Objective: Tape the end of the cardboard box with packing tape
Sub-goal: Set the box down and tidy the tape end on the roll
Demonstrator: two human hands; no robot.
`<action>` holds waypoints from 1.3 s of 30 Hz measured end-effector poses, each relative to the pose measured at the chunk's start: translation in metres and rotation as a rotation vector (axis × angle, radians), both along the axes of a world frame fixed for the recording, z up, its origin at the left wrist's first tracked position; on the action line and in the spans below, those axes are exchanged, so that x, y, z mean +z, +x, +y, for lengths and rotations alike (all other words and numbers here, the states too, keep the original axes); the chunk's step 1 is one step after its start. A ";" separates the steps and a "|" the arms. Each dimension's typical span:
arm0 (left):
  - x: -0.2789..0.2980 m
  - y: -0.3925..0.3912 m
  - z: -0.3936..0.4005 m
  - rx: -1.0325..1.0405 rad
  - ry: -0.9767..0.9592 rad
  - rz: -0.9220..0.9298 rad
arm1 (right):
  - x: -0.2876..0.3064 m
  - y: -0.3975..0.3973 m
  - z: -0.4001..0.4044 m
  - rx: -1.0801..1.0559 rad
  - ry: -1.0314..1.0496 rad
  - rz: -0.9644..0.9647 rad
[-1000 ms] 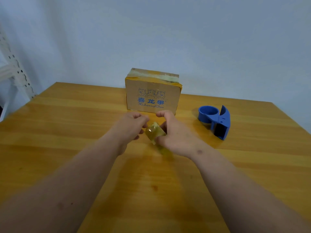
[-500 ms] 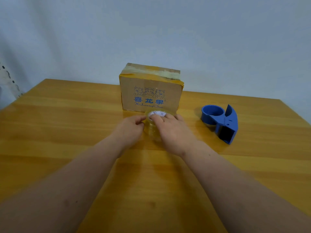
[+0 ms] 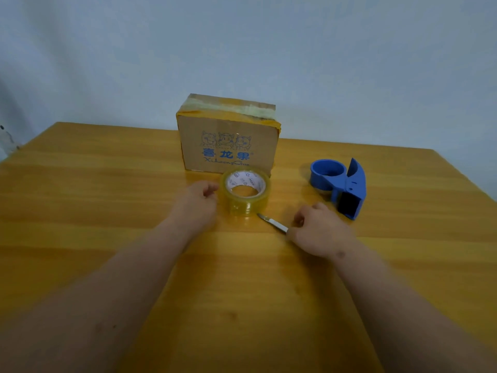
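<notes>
My left hand (image 3: 197,204) curls empty beside the stiff, light tape roll (image 3: 245,192), best gripped round its rim, while my right hand (image 3: 318,230) pinches the knife (image 3: 273,223).

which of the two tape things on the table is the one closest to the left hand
The clear roll of packing tape, lying flat just in front of the cardboard box, right beside the left hand. The blue tape dispenser sits far off, beyond the right hand.

Scalpel (image 3: 272,222) handle hidden under right hand (image 3: 320,232). Tape roll (image 3: 245,194) partly covers cardboard box (image 3: 228,141) bottom edge. Left hand (image 3: 196,203) fingertips curled out of sight. White rack (image 3: 6,142) cut off at left edge.
</notes>
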State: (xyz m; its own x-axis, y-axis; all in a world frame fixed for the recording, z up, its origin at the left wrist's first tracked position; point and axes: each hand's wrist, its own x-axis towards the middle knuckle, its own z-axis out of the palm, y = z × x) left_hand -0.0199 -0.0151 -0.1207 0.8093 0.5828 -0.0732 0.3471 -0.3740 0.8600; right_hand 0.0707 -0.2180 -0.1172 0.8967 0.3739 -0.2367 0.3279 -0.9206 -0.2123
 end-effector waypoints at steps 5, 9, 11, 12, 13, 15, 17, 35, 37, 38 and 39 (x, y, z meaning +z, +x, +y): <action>0.005 -0.013 -0.011 -0.034 0.000 0.048 | -0.007 -0.015 -0.002 0.055 -0.030 -0.030; 0.011 -0.026 -0.013 -0.034 0.012 0.078 | -0.001 -0.020 -0.006 -0.033 0.128 0.018; 0.014 -0.031 -0.013 -0.040 0.006 0.076 | 0.003 -0.026 -0.008 -0.101 0.297 0.092; 0.015 -0.033 -0.014 -0.047 0.006 0.074 | 0.005 -0.028 -0.009 -0.127 0.375 0.135; 0.016 -0.034 -0.014 -0.053 0.008 0.070 | 0.008 -0.031 -0.010 -0.140 0.436 0.176; 0.018 -0.037 -0.017 -0.060 0.011 0.069 | 0.013 -0.037 -0.012 -0.174 0.571 0.292; 0.019 -0.041 -0.020 -0.059 0.002 0.069 | 0.017 -0.045 -0.014 -0.216 0.726 0.440; 0.026 -0.065 -0.026 -0.069 -0.007 0.053 | 0.025 -0.078 -0.001 -0.211 1.106 0.705; 0.026 -0.066 -0.026 -0.069 0.007 0.055 | 0.025 -0.078 0.001 -0.214 1.124 0.702; 0.026 -0.066 -0.025 -0.068 0.012 0.057 | 0.026 -0.079 0.002 -0.217 1.140 0.709; 0.026 -0.066 -0.025 -0.068 0.012 0.058 | 0.026 -0.079 0.002 -0.220 1.154 0.717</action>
